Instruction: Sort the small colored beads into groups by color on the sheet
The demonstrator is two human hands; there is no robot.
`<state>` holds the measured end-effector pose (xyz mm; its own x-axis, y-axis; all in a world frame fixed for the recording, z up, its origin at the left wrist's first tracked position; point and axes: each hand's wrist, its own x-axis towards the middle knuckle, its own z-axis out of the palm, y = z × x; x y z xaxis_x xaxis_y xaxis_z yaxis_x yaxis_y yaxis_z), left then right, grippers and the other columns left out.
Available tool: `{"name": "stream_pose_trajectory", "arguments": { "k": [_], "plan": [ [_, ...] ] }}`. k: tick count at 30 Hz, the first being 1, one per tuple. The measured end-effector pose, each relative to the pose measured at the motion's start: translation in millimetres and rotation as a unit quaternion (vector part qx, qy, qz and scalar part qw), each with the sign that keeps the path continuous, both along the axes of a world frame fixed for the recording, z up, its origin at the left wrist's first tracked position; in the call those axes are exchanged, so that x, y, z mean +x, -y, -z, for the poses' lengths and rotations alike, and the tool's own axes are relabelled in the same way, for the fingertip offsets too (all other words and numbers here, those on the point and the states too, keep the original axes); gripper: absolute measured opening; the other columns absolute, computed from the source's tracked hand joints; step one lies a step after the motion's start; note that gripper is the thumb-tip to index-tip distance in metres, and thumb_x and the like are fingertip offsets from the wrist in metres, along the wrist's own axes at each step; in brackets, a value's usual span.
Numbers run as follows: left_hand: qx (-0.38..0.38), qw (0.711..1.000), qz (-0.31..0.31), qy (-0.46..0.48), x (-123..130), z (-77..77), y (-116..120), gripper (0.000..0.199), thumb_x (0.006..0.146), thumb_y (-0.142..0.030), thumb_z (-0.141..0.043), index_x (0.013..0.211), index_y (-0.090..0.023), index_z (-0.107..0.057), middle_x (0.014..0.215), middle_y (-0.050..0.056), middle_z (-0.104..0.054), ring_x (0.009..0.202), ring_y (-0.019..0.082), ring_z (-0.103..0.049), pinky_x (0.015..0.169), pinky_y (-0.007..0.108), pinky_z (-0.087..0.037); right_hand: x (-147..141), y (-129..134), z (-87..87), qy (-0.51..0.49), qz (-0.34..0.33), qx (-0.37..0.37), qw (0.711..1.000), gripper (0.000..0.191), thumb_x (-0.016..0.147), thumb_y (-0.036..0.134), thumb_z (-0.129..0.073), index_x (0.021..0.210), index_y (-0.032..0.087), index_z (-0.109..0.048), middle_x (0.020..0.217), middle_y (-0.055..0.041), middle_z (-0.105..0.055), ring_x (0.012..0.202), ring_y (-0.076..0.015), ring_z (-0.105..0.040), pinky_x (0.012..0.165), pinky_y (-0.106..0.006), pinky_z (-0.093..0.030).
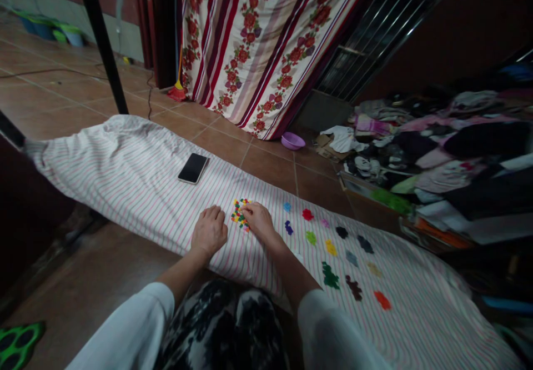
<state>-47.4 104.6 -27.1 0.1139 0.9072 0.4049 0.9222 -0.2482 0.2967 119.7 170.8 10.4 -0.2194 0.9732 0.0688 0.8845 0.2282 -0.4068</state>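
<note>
A patch of small multicoloured pieces [239,214], yellow, red and green among them, lies on a striped cloth [145,209]. My right hand [259,220] reaches over its right side, thumb and fingertips pinched together at the pieces. Whatever may be between those fingertips is too small to make out. Just left of the patch, my left hand [210,230] rests on the cloth with its fingers curled in, and nothing shows in it. Several single-colour piles spread to the right, among them a red pile [307,214], a yellow pile [331,247] and a dark green pile [330,275].
A phone [194,168] lies on the cloth to the left. Beyond the cloth are a tiled floor, a floral curtain [250,36], a purple basin [293,141] and a red broom [177,92]. Heaped clothes [449,153] fill the right side.
</note>
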Motion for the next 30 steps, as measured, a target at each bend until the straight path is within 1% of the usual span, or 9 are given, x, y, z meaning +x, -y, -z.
{"name": "stream_pose_trajectory", "arguments": {
  "k": [6, 10, 13, 16, 18, 20, 23, 26, 30],
  "plan": [
    [-0.006, 1.000, 0.002, 0.003, -0.5, -0.5, 0.6, 0.027, 0.084, -0.017, -0.048, 0.104, -0.011, -0.065, 0.121, 0.015, -0.066, 0.120, 0.028, -0.056, 0.105, 0.042, -0.044, -4.1, -6.8, -4.3, 0.068, -0.014, -0.009, 0.998, 0.013, 0.086, 0.023, -0.064, 0.086, 0.022, -0.077, 0.093, -0.0062, -0.072, 0.091, -0.0178, -0.064, 0.078, -0.024, -0.041],
    [-0.008, 1.000, 0.002, 0.006, -0.6, -1.6, 1.0, 0.027, 0.084, -0.016, -0.048, 0.105, -0.011, -0.065, 0.121, 0.015, -0.065, 0.120, 0.027, -0.056, 0.105, 0.042, -0.044, -7.5, -9.0, -4.5, 0.074, -0.003, -0.005, 0.997, 0.014, 0.084, 0.022, -0.063, 0.080, 0.022, -0.077, 0.089, -0.0065, -0.072, 0.086, -0.0177, -0.064, 0.074, -0.025, -0.041],
    [-0.004, 1.000, 0.004, 0.008, -0.8, -1.2, 0.9, 0.028, 0.084, -0.015, -0.048, 0.106, -0.012, -0.065, 0.122, 0.016, -0.065, 0.120, 0.028, -0.056, 0.105, 0.043, -0.045, -4.9, -8.9, -1.0, 0.025, 0.013, 0.016, 0.999, 0.013, 0.081, 0.020, -0.062, 0.076, 0.021, -0.074, 0.085, -0.0050, -0.072, 0.083, -0.0172, -0.064, 0.072, -0.024, -0.042],
    [0.000, 1.000, 0.005, 0.008, -1.1, -0.5, 1.0, 0.029, 0.084, -0.015, -0.048, 0.107, -0.011, -0.065, 0.123, 0.017, -0.065, 0.120, 0.028, -0.056, 0.105, 0.043, -0.045, 5.2, -4.6, 6.4, -0.099, 0.043, 0.032, 0.994, 0.011, 0.079, 0.023, -0.060, 0.078, 0.021, -0.072, 0.079, -0.0019, -0.071, 0.076, -0.0159, -0.064, 0.071, -0.024, -0.045],
    [-0.002, 1.000, 0.005, 0.005, -1.3, -0.7, 1.3, 0.030, 0.084, -0.016, -0.048, 0.108, -0.010, -0.065, 0.124, 0.017, -0.065, 0.120, 0.028, -0.056, 0.105, 0.043, -0.044, 14.4, 3.1, 13.1, -0.205, 0.064, 0.031, 0.976, 0.013, 0.078, 0.028, -0.059, 0.080, 0.021, -0.069, 0.076, -0.0005, -0.070, 0.071, -0.0156, -0.064, 0.070, -0.026, -0.048],
    [-0.005, 1.000, 0.006, 0.000, -1.3, -1.3, 1.7, 0.030, 0.084, -0.016, -0.048, 0.107, -0.010, -0.065, 0.123, 0.016, -0.065, 0.119, 0.028, -0.057, 0.105, 0.042, -0.044, 22.7, 16.1, 20.8, -0.297, 0.083, 0.034, 0.951, 0.017, 0.078, 0.035, -0.060, 0.081, 0.021, -0.067, 0.077, -0.0011, -0.071, 0.071, -0.0164, -0.065, 0.072, -0.028, -0.051],
    [-0.005, 1.000, 0.002, -0.007, -1.2, -2.1, 2.1, 0.030, 0.084, -0.016, -0.047, 0.107, -0.010, -0.066, 0.122, 0.016, -0.066, 0.119, 0.028, -0.057, 0.104, 0.042, -0.045, 28.2, 44.0, 34.0, -0.385, 0.109, 0.043, 0.915, 0.024, 0.078, 0.043, -0.061, 0.084, 0.020, -0.065, 0.081, -0.0039, -0.072, 0.075, -0.0179, -0.067, 0.075, -0.030, -0.054],
    [0.002, 1.000, 0.002, -0.015, -1.5, -1.8, 2.3, 0.029, 0.084, -0.016, -0.046, 0.106, -0.011, -0.065, 0.122, 0.015, -0.066, 0.118, 0.028, -0.058, 0.103, 0.041, -0.045, 24.6, 72.6, 47.6, -0.408, 0.125, 0.050, 0.903, 0.025, 0.080, 0.044, -0.059, 0.085, 0.020, -0.064, 0.076, -0.0033, -0.070, 0.070, -0.0170, -0.066, 0.068, -0.028, -0.054],
    [0.010, 1.000, -0.002, -0.023, -2.4, -1.8, 2.2, 0.031, 0.084, -0.016, -0.046, 0.108, -0.012, -0.065, 0.121, 0.015, -0.067, 0.119, 0.026, -0.059, 0.104, 0.040, -0.045, 16.7, 92.7, 59.2, -0.356, 0.123, 0.094, 0.921, 0.020, 0.082, 0.037, -0.056, 0.090, 0.021, -0.065, 0.074, -0.0016, -0.067, 0.065, -0.0147, -0.062, 0.062, -0.025, -0.051]
  ]
}}
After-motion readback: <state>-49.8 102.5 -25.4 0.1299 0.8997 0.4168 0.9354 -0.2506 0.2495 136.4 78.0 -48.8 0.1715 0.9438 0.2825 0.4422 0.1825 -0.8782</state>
